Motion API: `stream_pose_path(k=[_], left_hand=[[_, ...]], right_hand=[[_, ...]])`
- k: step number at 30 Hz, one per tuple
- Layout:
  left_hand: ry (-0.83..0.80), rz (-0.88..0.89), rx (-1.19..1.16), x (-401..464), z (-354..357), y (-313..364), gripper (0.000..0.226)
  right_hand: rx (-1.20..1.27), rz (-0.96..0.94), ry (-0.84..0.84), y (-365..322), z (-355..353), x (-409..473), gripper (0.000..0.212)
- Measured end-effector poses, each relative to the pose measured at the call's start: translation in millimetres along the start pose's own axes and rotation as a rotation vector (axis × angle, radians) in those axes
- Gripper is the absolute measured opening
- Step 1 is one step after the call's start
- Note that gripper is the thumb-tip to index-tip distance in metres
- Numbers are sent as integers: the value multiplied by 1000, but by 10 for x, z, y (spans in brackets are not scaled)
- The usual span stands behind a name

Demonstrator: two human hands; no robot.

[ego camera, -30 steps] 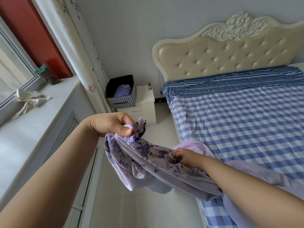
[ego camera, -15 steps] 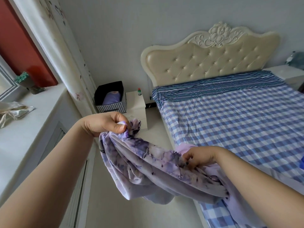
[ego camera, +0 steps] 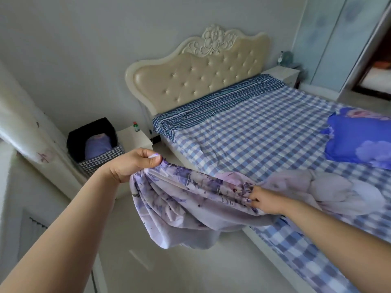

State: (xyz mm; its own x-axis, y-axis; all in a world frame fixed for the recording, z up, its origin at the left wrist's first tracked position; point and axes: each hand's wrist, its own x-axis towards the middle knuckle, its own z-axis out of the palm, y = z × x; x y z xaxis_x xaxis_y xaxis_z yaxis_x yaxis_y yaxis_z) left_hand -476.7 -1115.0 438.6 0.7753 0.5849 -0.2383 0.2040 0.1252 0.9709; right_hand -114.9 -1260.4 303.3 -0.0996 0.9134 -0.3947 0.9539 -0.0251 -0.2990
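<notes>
The sheet (ego camera: 190,199) is strung between both grips off the bed's (ego camera: 254,134) near edge: the left grip (ego camera: 133,163) at 9 o'clock is curled tight on the gathered hem, and the right grip (ego camera: 265,200) at 4 o'clock pinches the same hem further along. The slack sags over open floor (ego camera: 179,271) at 6 o'clock, and the rest lies on the bed. At 10 o'clock a basket (ego camera: 95,163) beside the nightstand (ego camera: 132,138) holds a purple bundle (ego camera: 98,144), and a pillow (ego camera: 359,142) lies on the bed at 3 o'clock
</notes>
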Motion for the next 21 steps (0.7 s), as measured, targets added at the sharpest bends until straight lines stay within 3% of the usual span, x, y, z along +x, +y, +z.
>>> stream_pose_path(k=[4, 7, 8, 10, 14, 16, 19, 21], left_hand=[[372, 73, 199, 138, -152, -110, 33], [644, 148, 385, 320, -120, -115, 27], [681, 173, 386, 371, -49, -90, 32], [723, 232, 334, 456, 89, -30, 37], [714, 342, 188, 522, 320, 137, 45], [715, 372, 126, 509, 451, 260, 39], [743, 406, 94, 512, 653, 356, 28], [755, 427, 125, 522, 797, 381, 26]], right_hand=[[-259, 44, 140, -96, 332, -336, 29], [-389, -84, 259, -261, 593, -615, 6], [-415, -132, 303, -339, 648, -707, 12], [-426, -224, 429, -422, 737, -828, 21], [-300, -186, 564, -501, 780, -908, 8], [-145, -145, 545, -513, 814, -937, 8], [-23, -143, 414, -620, 840, -1066, 38], [5, -135, 313, -706, 849, -1145, 38]])
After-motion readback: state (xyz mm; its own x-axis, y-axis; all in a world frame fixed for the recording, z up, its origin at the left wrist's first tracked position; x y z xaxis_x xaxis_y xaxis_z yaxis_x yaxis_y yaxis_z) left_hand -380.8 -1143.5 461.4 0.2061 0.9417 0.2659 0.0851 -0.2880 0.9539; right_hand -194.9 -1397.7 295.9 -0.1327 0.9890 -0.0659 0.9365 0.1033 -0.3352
